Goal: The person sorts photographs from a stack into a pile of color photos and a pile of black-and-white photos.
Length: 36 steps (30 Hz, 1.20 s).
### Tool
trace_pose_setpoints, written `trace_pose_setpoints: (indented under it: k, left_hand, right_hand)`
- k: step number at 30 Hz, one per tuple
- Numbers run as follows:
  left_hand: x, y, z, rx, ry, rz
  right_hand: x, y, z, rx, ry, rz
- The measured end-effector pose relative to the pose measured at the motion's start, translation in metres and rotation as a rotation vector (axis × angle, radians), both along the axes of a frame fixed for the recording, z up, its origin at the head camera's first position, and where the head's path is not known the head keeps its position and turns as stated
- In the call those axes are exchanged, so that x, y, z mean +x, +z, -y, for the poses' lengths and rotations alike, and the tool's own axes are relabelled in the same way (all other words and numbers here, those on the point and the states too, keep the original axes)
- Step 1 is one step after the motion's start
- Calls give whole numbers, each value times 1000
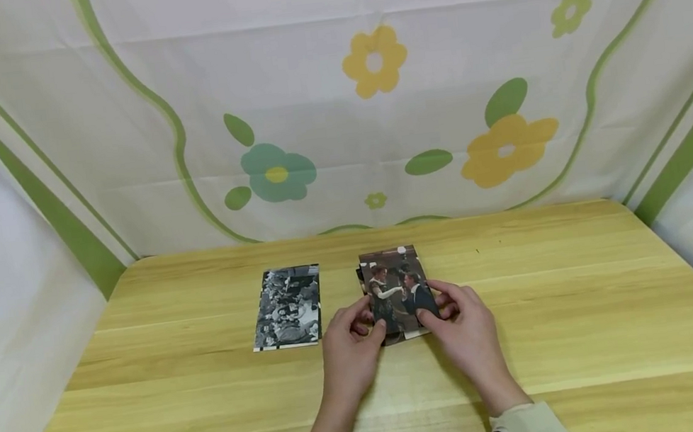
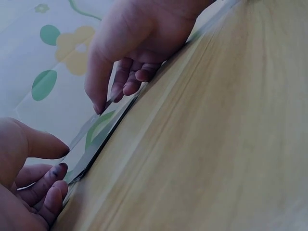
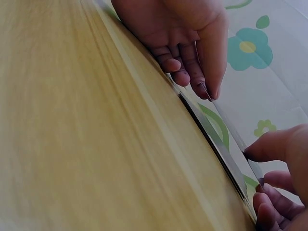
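Both hands hold a colour photo (image 1: 396, 289) showing two people, one at each of its lower corners. My left hand (image 1: 351, 347) pinches the left side, thumb on top and fingers beneath. On the right side my right hand (image 1: 464, 324) pinches it the same way. In the right wrist view the held photo appears edge-on as a thin line, raised a little over the table. Under it lie other photos (image 1: 407, 337), mostly hidden, with their edges peeking out at the bottom and left. To the left, a black-and-white crowd photo (image 1: 286, 308) lies on the table.
The wooden table (image 1: 180, 392) has light grain and reaches back to a white cloth (image 1: 302, 50) with printed flowers. Cloth walls also stand at the left and right sides. Black straps show at both sleeve cuffs (image 1: 531, 426).
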<state>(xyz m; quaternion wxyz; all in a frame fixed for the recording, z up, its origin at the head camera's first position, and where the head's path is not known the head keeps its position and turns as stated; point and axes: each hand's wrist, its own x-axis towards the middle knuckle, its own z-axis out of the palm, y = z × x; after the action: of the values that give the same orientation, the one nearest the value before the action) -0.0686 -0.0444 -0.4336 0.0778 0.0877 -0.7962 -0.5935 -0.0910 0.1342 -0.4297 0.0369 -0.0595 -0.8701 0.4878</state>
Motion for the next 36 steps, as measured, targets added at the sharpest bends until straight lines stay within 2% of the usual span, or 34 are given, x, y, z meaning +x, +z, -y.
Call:
trace_pose_setpoints:
  k: [14, 21, 26, 36]
  left_hand:
    - [-1, 0, -1, 12, 15, -1]
    - [-1, 1, 2, 81, 13, 10]
    - [0, 6, 4, 124, -6, 5]
    - [-2, 18, 12, 125, -50, 30]
  right_hand:
    - [2, 1, 1, -64, -28, 26]
    - [2, 2, 4, -76, -33, 5]
    - [3, 5, 5, -83, -38, -18]
    - [4, 15, 7, -158, -67, -54]
